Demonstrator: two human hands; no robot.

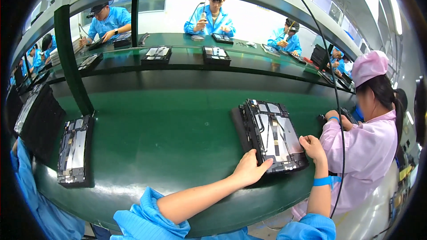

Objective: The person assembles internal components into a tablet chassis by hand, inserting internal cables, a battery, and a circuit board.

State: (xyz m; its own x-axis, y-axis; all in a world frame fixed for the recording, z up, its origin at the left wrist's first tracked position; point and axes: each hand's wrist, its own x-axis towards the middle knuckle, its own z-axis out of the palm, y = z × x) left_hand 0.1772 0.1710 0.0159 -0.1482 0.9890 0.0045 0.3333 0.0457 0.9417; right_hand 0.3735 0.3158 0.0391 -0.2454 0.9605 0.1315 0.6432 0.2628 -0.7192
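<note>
A stack of opened tablet-like devices (279, 140) stands right of the middle of the green bench, silver battery panels and dark cables showing on its top piece. My left hand (251, 169) grips the stack's near left corner, its thumb across the front edge and its fingers along the left side. At the right edge, my right hand (314, 147) is closed, with bent fingers pinching the side of the top device. The undersides of both grips are hidden. A blue band (322, 181) circles my right wrist.
Another opened device stack (73, 151) lies at left, near a tall dark stack (42, 122). A green post (69, 58) rises behind it. A black cable (336, 98) hangs at right, before a co-worker in pink (362, 138). Several co-workers in blue sit across a raised shelf (187, 58).
</note>
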